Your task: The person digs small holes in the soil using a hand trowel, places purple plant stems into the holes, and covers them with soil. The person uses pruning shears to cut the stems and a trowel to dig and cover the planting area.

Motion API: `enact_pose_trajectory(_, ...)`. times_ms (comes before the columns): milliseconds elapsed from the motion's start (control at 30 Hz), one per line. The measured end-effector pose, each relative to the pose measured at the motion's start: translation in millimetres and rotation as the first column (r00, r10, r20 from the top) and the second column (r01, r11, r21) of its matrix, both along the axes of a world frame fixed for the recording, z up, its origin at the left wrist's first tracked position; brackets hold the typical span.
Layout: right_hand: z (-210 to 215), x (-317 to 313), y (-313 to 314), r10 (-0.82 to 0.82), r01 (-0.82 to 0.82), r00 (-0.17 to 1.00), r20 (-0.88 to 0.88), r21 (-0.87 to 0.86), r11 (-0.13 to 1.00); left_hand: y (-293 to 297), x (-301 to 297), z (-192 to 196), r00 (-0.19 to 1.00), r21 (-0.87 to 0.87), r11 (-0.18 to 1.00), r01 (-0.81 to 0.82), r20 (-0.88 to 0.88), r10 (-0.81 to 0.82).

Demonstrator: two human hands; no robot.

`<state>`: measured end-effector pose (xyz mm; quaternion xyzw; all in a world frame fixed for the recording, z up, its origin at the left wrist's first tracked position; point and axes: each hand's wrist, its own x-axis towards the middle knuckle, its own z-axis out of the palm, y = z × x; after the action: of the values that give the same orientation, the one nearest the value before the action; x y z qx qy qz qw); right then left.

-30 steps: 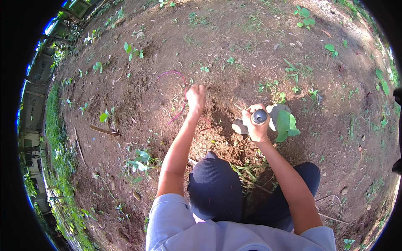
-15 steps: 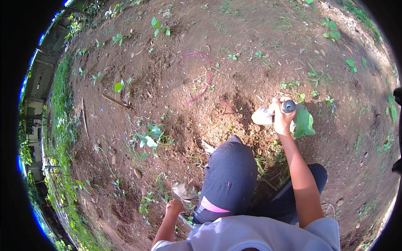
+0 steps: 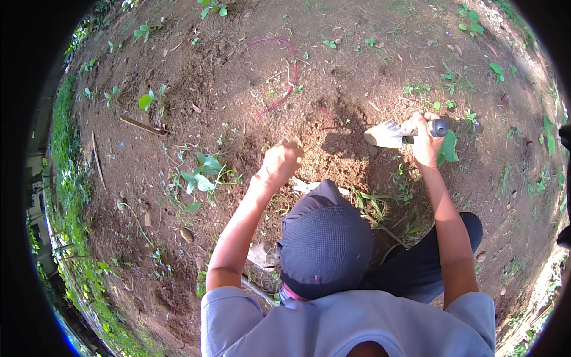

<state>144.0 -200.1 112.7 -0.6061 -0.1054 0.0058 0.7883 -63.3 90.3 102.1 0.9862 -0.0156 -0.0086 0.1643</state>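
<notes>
My right hand (image 3: pixel 426 138) is wrapped round the dark handle (image 3: pixel 439 127) of a garden trowel (image 3: pixel 385 134). Its pale metal blade points left, just right of a shallow hole (image 3: pixel 342 141) in the loose brown soil. Over the hole's left side is my left hand (image 3: pixel 282 164), its fingers curled together and slightly blurred at the tips. Whatever they may hold is hidden. Close to that hand, a leafy green plant (image 3: pixel 202 174) grows on the left. A broad green leaf (image 3: pixel 448 147) shows behind my right wrist.
My bent knee (image 3: pixel 326 250) in dark cloth is below the hole. A thin red cord (image 3: pixel 292 71) lies curved on the soil beyond it. A wooden stick (image 3: pixel 143 125) rests at the left. Small seedlings (image 3: pixel 473 22) dot the ground, and a grass strip (image 3: pixel 62 154) borders the far left.
My left hand has risen from low beside my knee to the hole's left side. My right hand has shifted slightly right and up, and the trowel blade now shows more fully.
</notes>
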Motion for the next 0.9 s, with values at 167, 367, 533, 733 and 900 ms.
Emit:
enact_pose_trajectory(167,4.0,-16.1,12.4,0.061,-0.061,0.996,0.063,-0.006,0.998,-44.0,-52.0,-52.8,0.958,-0.035,0.971,0.235,-0.160,-0.237)
enact_pose_trajectory(367,21.8,-57.6,33.0,0.195,-0.141,0.962,0.192,-0.264,0.954,-51.9,-72.5,-75.1,0.982,-0.026,0.984,0.179,-0.063,-0.180)
enact_pose_trajectory(533,34.4,-83.4,35.6,0.367,-0.294,0.908,0.201,-0.319,0.901,-55.9,-69.4,-73.5,0.990,-0.042,0.990,0.134,0.052,-0.132)
enact_pose_trajectory(733,58.7,-81.6,35.1,0.472,-0.362,0.872,0.129,-0.479,0.800,-59.5,-61.0,-66.5,0.992,-0.043,0.991,0.125,0.021,-0.124)
enact_pose_trajectory(900,107.1,-42.7,13.3,0.152,-0.046,0.948,0.280,-0.353,0.935,-64.2,-45.8,-67.5,0.987,-0.122,0.980,0.155,0.053,-0.149)
